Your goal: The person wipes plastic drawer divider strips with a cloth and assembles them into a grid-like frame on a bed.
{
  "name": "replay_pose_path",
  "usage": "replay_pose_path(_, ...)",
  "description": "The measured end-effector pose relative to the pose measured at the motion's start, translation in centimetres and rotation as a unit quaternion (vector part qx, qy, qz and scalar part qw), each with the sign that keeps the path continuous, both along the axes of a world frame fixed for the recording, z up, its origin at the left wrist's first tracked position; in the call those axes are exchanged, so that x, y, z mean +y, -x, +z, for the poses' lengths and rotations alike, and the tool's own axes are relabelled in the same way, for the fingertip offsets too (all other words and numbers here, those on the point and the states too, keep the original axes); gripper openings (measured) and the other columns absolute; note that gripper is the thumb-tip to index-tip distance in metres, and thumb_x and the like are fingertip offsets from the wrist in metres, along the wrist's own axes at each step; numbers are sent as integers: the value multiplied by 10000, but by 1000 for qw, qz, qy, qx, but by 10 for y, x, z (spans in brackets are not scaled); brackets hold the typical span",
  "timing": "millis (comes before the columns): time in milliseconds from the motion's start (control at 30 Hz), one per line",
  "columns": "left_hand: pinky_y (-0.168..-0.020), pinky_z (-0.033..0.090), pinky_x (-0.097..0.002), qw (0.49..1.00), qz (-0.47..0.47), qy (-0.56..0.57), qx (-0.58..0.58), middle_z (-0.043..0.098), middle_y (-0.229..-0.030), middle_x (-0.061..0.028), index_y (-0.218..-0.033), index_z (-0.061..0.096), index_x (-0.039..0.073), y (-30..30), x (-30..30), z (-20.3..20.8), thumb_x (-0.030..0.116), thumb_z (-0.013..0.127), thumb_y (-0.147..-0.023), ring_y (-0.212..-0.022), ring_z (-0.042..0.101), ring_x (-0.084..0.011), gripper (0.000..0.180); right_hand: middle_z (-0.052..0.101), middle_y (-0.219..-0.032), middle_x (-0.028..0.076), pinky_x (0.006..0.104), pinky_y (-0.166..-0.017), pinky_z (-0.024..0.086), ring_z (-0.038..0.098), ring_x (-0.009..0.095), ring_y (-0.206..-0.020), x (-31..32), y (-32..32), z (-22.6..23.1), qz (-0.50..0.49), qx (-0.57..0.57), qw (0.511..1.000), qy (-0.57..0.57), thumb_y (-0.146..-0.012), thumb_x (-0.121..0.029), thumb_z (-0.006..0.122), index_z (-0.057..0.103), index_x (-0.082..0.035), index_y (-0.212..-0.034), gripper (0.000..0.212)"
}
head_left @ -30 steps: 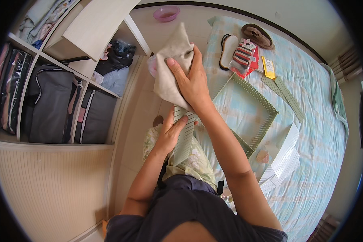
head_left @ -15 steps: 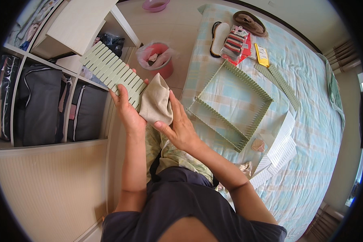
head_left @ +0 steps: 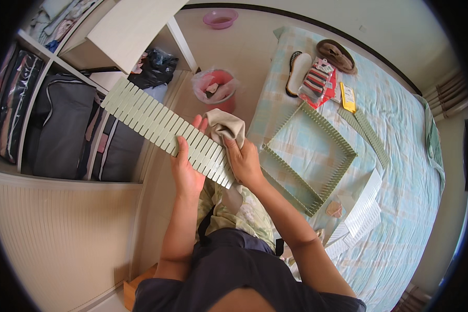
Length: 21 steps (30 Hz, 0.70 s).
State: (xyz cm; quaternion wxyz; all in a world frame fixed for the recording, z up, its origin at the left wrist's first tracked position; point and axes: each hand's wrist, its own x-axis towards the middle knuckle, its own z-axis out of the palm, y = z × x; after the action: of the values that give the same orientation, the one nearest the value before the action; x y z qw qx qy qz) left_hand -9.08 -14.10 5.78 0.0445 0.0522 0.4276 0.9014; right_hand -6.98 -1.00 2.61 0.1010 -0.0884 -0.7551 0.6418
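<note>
My left hand (head_left: 187,165) grips a long pale-green slotted plastic divider strip (head_left: 150,116) from beneath, its thumb lying over the slats and fingertips showing past the far edge. The strip slants from the cabinet at upper left down to my lap. At its lower right end, my right hand (head_left: 244,161) is closed on a beige cloth (head_left: 224,125) bunched over the strip. Part of the cloth hangs below the strip. On the bed to the right lies a rectangular frame of green toothed strips (head_left: 325,122) with one strip running across inside it.
The checked bed (head_left: 400,208) holds loose green strips (head_left: 366,130), white slatted pieces (head_left: 363,208), a shoe insole (head_left: 298,73), packaged striped fabric (head_left: 317,80) and a brown furry item (head_left: 337,56). A lined red bin (head_left: 217,89) stands on the floor beside the open cabinet (head_left: 52,171).
My right hand has gone from lying flat against the cloth to gripping it around the strip's end. More of the strip is uncovered, and the view has shifted slightly.
</note>
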Motion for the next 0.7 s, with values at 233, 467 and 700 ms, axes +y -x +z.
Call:
replay_pose_path(233, -1049, 371, -385, 984, 143, 110, 11, 491, -1361, -189, -1414, 315, 4, 36, -72, 30, 376, 377, -1019, -1260, 459, -263, 547, 642, -931, 157, 350, -799, 451, 592, 228, -886, -16, 99, 67, 70, 81, 989, 100, -996, -361, 391, 580, 40, -1042, 446)
replay_pose_path(467, -867, 484, -340, 983, 161, 83, -35, 593, -1217, -132, -1402, 364, 56, 51, -93, 48, 376, 386, -1011, -1042, 561, -184, 506, 639, -734, 219, 444, -653, 479, 628, 396, -681, -118, 242, 238, -27, 427, 899, -99, -852, -210, 643, 406, 4, -1096, 403)
replay_pose_path(700, -874, 484, -344, 989, 129, 62, -33, 602, -1175, -142, -1440, 299, 43, 60, -85, 42, 350, 381, -1014, -1046, 571, -206, 532, 588, -1172, 116, 520, -1009, 285, 455, 274, -1199, -173, 341, 236, 65, 307, 829, -462, -889, -454, 537, 682, -89, -1032, 418)
